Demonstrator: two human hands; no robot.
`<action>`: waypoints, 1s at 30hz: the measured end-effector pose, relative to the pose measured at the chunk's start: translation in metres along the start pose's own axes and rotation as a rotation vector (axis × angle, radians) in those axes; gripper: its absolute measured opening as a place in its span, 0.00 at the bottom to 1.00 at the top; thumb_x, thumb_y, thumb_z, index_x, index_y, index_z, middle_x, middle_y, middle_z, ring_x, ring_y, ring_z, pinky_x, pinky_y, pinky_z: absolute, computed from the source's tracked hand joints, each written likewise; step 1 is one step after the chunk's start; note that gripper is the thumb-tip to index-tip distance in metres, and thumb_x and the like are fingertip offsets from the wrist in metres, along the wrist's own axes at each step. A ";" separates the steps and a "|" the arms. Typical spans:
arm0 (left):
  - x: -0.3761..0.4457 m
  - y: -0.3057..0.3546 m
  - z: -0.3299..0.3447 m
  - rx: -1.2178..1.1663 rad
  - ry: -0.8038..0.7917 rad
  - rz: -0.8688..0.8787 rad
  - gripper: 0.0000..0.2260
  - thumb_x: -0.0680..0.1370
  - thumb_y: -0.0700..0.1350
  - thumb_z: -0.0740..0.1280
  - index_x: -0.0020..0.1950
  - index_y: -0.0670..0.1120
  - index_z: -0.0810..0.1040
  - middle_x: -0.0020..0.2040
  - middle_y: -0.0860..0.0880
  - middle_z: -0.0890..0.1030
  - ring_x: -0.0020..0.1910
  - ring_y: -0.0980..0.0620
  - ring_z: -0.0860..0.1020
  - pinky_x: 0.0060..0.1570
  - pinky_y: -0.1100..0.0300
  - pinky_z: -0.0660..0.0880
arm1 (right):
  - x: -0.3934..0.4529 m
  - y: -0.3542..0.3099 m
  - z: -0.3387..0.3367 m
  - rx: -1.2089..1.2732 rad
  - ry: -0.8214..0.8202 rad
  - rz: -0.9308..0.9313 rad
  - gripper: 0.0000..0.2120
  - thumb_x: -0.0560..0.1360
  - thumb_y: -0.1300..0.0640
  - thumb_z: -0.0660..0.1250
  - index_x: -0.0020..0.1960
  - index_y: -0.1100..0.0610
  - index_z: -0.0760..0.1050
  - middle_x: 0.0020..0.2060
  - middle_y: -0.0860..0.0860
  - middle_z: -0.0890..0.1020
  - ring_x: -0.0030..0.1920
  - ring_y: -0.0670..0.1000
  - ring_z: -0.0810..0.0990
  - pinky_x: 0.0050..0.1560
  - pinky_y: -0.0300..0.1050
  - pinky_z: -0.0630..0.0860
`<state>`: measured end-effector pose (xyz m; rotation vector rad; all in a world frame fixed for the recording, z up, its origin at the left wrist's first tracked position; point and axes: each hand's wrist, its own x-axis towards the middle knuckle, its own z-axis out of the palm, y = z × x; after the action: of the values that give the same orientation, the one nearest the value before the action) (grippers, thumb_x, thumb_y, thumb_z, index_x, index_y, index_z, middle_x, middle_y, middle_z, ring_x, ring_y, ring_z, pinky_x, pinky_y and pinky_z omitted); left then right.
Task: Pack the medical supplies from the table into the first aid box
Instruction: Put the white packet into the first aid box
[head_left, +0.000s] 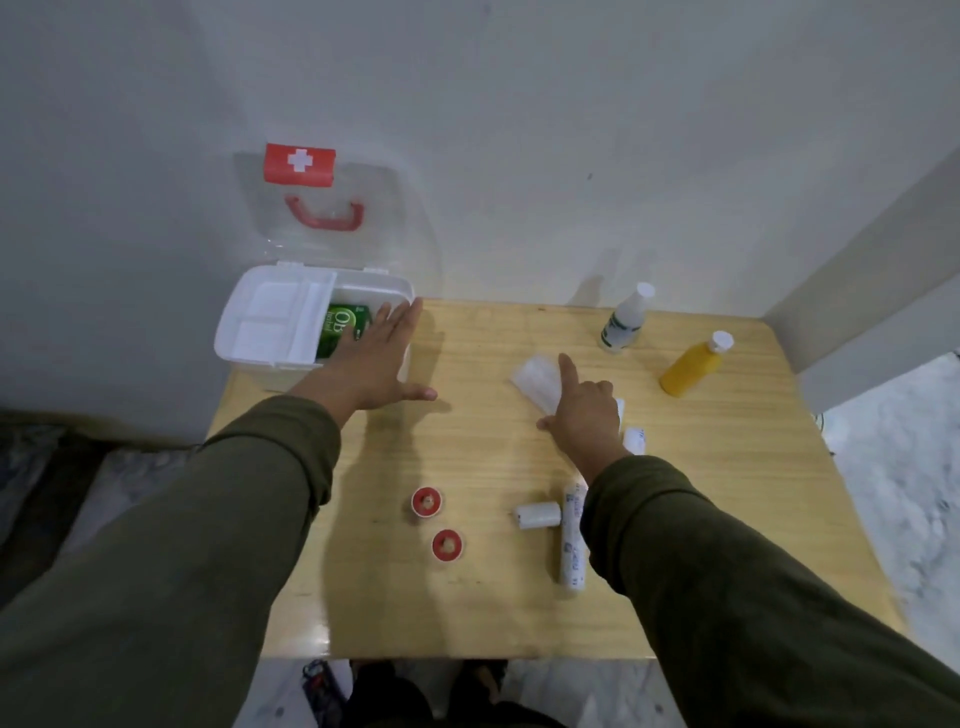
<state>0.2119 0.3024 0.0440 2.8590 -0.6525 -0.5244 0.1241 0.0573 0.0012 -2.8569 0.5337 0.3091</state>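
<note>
Surface: pale wooden table (493, 597), set against grey wall (519, 130).
Box (270, 332): lid raised, far-left corner.
Left hand (371, 358): spread flat on box rim.
Right hand (584, 410): forefinger extended, pressing white packet (537, 376).
Bottles (626, 319): far right.

**Table layout: box far left, supplies spread right and near**

The first aid box (311, 322) sits at the table's (467, 613) far-left corner, its lid (332, 208) raised against the wall behind. A tray (270, 322) fills the box's left part; a packet (345, 325) lies in its right part. The left hand (371, 358) lies flat over the box's right edge. Two bottles (626, 319) (696, 366) stand at the far right. Left of them a gauze pack (537, 379) lies under the right hand (587, 410). Two small tins (427, 502) (447, 545) sit near centre; to their right, a tape roll (539, 515) touches a long bandage roll (572, 540).
</note>
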 end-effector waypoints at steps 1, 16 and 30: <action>0.000 0.000 0.000 0.005 0.003 -0.002 0.52 0.70 0.63 0.68 0.76 0.49 0.32 0.79 0.49 0.39 0.77 0.48 0.40 0.73 0.40 0.46 | 0.001 0.001 0.000 -0.027 0.016 -0.003 0.45 0.72 0.47 0.71 0.76 0.53 0.45 0.57 0.61 0.78 0.62 0.60 0.70 0.62 0.50 0.68; -0.009 -0.005 -0.014 -0.117 0.099 -0.066 0.52 0.69 0.65 0.68 0.77 0.47 0.36 0.78 0.51 0.38 0.77 0.50 0.39 0.74 0.42 0.47 | 0.012 -0.044 -0.077 0.859 0.238 -0.196 0.46 0.63 0.45 0.78 0.73 0.48 0.56 0.65 0.55 0.72 0.55 0.52 0.76 0.52 0.43 0.73; -0.033 -0.103 -0.050 -0.020 0.010 -0.178 0.55 0.66 0.69 0.67 0.77 0.47 0.36 0.78 0.50 0.36 0.77 0.49 0.37 0.73 0.39 0.46 | 0.002 -0.149 -0.103 0.787 0.022 -0.414 0.41 0.65 0.47 0.76 0.72 0.45 0.58 0.60 0.54 0.72 0.43 0.51 0.81 0.52 0.48 0.79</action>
<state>0.2425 0.4126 0.0760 2.9150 -0.3902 -0.5376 0.1987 0.1667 0.1251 -2.1224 0.0254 -0.0151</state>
